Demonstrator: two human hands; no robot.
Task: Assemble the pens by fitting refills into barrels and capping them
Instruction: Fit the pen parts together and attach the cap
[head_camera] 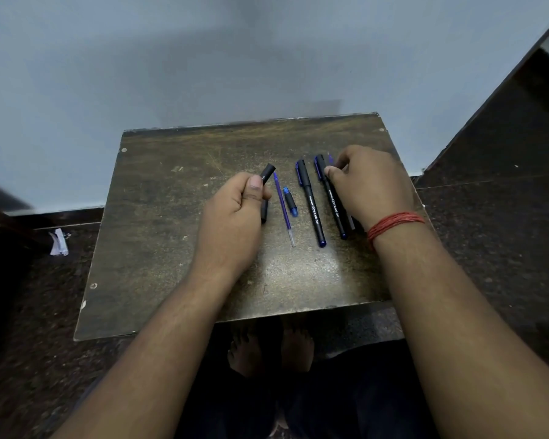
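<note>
My left hand [235, 213] is closed around a black pen barrel [268, 172], whose open end sticks up past my thumb. To its right on the worn brown table [159, 217] lie a thin purple refill [283, 207] and a short black grip piece with blue ends [290, 201]. Further right lie two capped black pens with blue clips, one [311, 204] free and one [332, 204] under the edge of my right hand [370, 185]. That hand's fingertips pinch something at the second pen's cap; another pen part shows partly beneath the palm.
The small table stands against a pale blue wall [203, 58]. Dark speckled floor [488, 232] surrounds it, with crumpled paper [58, 243] at the left. My bare feet [270, 346] show under the table's front edge. A red thread band circles my right wrist.
</note>
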